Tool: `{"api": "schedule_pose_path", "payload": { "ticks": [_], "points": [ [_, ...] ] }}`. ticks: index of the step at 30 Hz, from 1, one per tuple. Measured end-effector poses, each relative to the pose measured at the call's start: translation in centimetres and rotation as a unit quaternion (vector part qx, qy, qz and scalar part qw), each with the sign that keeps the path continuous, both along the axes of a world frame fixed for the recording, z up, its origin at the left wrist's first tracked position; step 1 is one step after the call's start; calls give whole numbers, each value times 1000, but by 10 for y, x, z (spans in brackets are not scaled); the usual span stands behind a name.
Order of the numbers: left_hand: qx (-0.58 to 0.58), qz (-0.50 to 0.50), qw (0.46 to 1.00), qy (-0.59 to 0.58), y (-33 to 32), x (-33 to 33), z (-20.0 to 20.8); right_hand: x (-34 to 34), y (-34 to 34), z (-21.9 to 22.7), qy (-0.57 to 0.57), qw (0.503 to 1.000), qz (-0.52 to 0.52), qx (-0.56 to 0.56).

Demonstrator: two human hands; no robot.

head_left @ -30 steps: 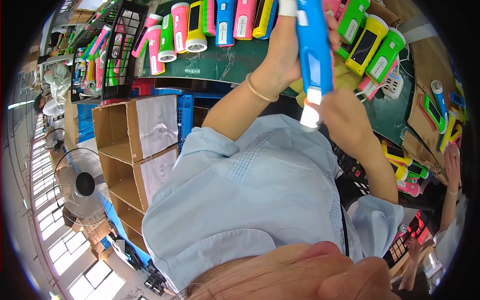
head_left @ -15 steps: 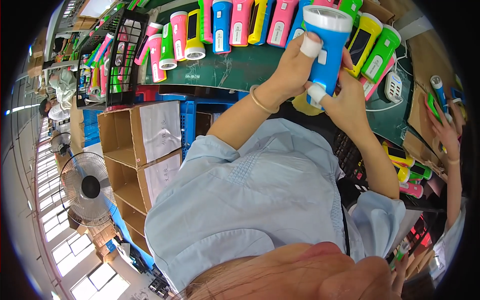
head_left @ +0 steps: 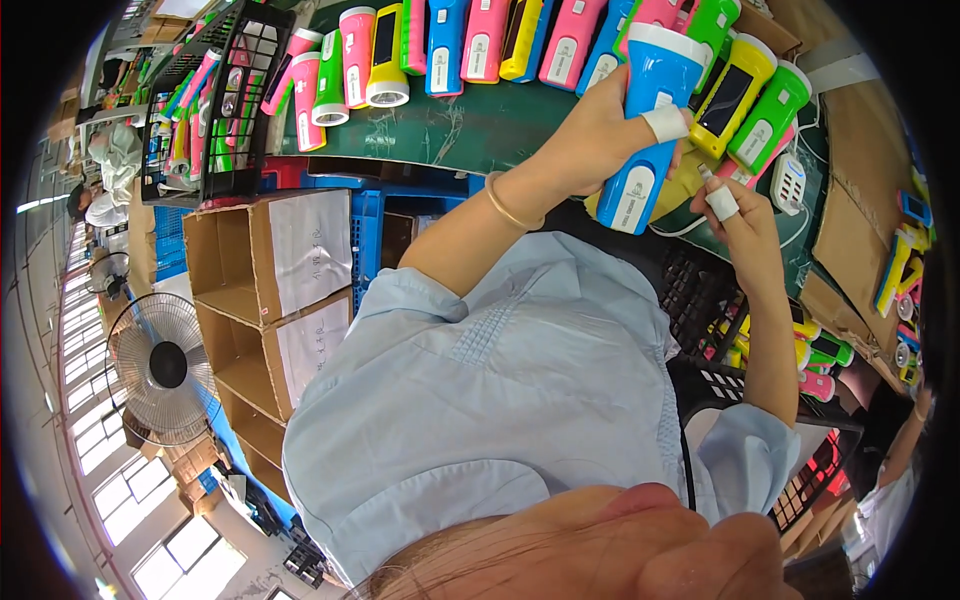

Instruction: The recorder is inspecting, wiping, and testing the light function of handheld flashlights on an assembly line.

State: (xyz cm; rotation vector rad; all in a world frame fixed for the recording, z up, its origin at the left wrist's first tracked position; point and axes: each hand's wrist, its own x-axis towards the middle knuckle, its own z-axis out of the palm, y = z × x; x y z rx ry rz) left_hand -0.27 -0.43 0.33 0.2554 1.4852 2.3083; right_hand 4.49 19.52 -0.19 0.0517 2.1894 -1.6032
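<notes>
Workroom: windows run along the left edge of the view; a standing fan (head_left: pixel 160 368) sits at the lower left beside stacked open cardboard boxes (head_left: pixel 268 300).
Work surface: green bench top (head_left: pixel 470 125) across the top of the view, bearing scuff marks on its bare part.
Wire rack: black wire basket (head_left: pixel 205 105) at the left end of the bench top, filled with coloured flashlights.
Row of flashlights: pink, green, yellow and blue flashlights (head_left: pixel 470 45) lie side by side along the far edge of the bench top; more green and yellow ones (head_left: pixel 755 110) lie toward its right end.
Crates: black plastic crates (head_left: pixel 740 340) below the right end of the bench top hold further coloured flashlights.
Blue flashlight: blue flashlight (head_left: pixel 650 120) with a white head ring, held above the right half of the bench top, head pointing toward the far edge, body tilted.
Left hand: left hand (head_left: pixel 610 135) wrapped around the blue flashlight's body, fingers closed on it; one finger carries white tape; a thin bangle sits on the wrist.
Right hand: right hand (head_left: pixel 735 215) just beside the flashlight's tail end, not touching it, fingers loosely curled and holding nothing; one fingertip carries white tape.
Charger block: small white power strip (head_left: pixel 790 180) near the right edge of the bench top, just past the right hand.
</notes>
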Motion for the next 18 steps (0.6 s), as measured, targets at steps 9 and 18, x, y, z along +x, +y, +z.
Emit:
{"api": "schedule_pose_path", "payload": {
  "ticks": [9,18],
  "points": [
    [-154,-28,960,233,-9,3,6,-3,-15,42,212,977,17,-13],
    [-283,45,935,208,-5,5,10,-14,-34,41,269,959,10,83]
  ]
}}
